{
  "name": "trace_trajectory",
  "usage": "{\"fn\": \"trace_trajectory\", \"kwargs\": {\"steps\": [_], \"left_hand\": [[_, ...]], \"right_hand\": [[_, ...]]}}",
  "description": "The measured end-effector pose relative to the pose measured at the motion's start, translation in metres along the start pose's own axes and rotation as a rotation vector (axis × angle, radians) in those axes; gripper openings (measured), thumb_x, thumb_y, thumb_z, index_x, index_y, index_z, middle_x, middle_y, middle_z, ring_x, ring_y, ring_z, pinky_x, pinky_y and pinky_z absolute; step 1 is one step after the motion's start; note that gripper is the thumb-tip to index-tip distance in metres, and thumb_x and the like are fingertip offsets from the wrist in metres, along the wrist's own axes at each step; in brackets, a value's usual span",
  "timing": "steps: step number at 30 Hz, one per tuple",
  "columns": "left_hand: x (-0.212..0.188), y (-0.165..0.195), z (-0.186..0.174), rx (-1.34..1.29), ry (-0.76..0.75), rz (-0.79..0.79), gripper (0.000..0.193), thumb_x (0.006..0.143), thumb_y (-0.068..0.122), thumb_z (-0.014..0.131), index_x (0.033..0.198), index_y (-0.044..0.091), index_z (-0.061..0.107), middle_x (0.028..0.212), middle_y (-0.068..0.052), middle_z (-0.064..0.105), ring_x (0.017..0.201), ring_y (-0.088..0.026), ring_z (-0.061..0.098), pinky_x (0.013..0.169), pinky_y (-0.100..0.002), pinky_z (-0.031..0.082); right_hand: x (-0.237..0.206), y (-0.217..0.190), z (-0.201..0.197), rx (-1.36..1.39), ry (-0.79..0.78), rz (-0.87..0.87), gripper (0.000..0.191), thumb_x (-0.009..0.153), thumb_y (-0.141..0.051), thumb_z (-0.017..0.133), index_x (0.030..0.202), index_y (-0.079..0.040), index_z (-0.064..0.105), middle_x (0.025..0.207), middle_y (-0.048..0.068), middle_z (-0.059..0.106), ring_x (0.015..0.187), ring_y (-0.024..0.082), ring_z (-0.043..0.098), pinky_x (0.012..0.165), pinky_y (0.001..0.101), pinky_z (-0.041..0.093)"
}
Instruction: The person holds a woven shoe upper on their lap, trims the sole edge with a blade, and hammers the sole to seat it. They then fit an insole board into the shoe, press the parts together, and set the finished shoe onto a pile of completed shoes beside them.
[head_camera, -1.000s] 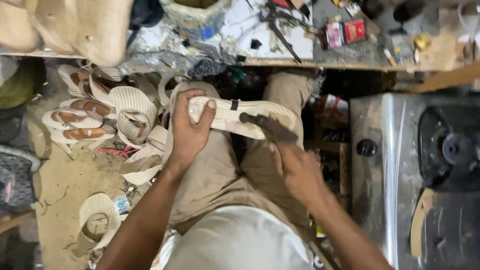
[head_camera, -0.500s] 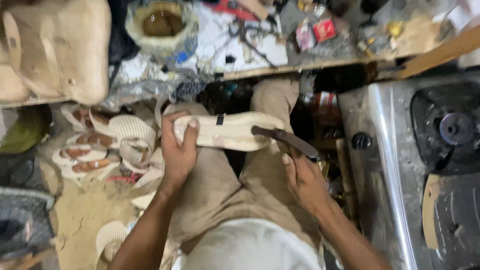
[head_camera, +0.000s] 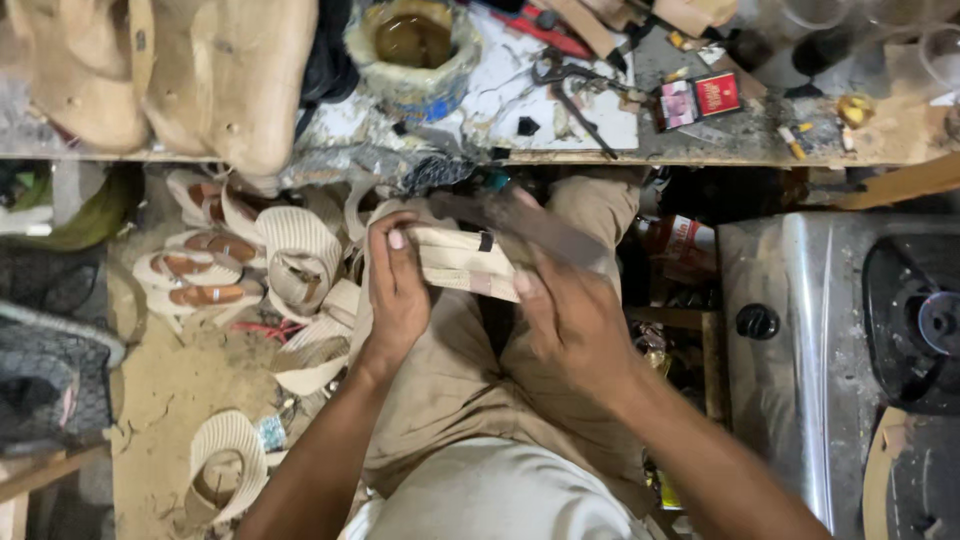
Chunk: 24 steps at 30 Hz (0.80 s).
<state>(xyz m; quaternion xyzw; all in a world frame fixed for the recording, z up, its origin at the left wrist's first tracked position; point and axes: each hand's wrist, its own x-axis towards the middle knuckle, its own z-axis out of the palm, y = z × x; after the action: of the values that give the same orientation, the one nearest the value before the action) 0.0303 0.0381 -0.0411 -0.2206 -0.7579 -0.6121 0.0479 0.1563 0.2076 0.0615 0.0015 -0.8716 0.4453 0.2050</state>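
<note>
A person sits over their own lap in tan trousers, and both bare hands meet on a pale cream shoe sole (head_camera: 455, 262) with a small dark patch near its middle, held level above the knees, just below the edge of a cluttered, paint-stained workbench (head_camera: 560, 150). The left hand (head_camera: 397, 290) grips the sole's left end, fingers curled over the top and thumb tucked below, so the hand is closed firmly around it. The right hand (head_camera: 570, 320) covers the sole's right end, fingers bent and pressed close together; it seems to carry a dark, flat, blade-like tool (head_camera: 545, 228) that lies slanted across the sole, though motion blur there makes the grip hard to read.

To the left of the knees, on the sandy floor, lies a loose heap of woven cream sandal uppers and brown-lined sandals (head_camera: 250, 265), and one more cream woven upper (head_camera: 228, 462) rests apart, nearer the bottom of the frame. On the bench above stand a glue-caked round pot with brown liquid (head_camera: 413, 45), dark metal scissors (head_camera: 572, 95) on a white board, and a small red box (head_camera: 717, 95). Big tan fabric pieces (head_camera: 150, 70) hang over the bench's left end. A scuffed steel cabinet (head_camera: 790, 330) with a black knob stands well to the right of the legs.
</note>
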Motion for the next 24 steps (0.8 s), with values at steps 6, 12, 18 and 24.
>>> {"fn": "trace_trajectory", "kwargs": {"steps": [6,12,18,24], "left_hand": [[0.020,0.029,-0.005,0.162,-0.081,0.091,0.033,0.113,0.019,0.044,0.139,0.001,0.052,0.128,-0.019,0.059,0.118,-0.031,0.058,0.106,-0.038,0.046],[0.024,0.075,0.016,0.624,-0.536,0.631,0.092,0.071,0.047,0.072,0.146,0.002,0.048,0.135,-0.018,0.061,0.126,-0.032,0.056,0.104,-0.049,0.040],[0.038,0.084,0.032,0.936,-0.808,0.549,0.094,0.069,0.040,0.086,0.145,0.001,0.047,0.119,-0.011,0.062,0.111,-0.026,0.058,0.096,-0.043,0.043],[0.039,0.093,0.030,1.001,-0.853,0.528,0.095,0.064,0.040,0.087,0.142,0.003,0.048,0.114,-0.010,0.062,0.106,-0.027,0.059,0.091,-0.045,0.043]], "right_hand": [[-0.042,0.012,0.014,0.046,-0.039,0.492,0.031,0.109,-0.019,0.055,0.129,0.001,0.066,0.108,0.021,0.073,0.096,0.029,0.069,0.085,0.0368,0.056],[-0.071,-0.015,-0.073,-0.120,0.376,0.455,0.045,0.116,-0.033,0.043,0.121,0.009,0.059,0.100,0.021,0.064,0.084,0.029,0.061,0.075,0.0388,0.050],[-0.111,-0.016,-0.056,0.381,0.776,0.169,0.055,0.112,-0.055,0.040,0.100,-0.007,0.062,0.083,0.010,0.063,0.068,0.020,0.062,0.064,0.0295,0.054],[-0.115,0.021,0.004,-0.158,0.124,0.470,0.025,0.103,-0.018,0.059,0.120,-0.001,0.063,0.088,0.019,0.067,0.076,0.036,0.065,0.067,0.0447,0.052]]}}
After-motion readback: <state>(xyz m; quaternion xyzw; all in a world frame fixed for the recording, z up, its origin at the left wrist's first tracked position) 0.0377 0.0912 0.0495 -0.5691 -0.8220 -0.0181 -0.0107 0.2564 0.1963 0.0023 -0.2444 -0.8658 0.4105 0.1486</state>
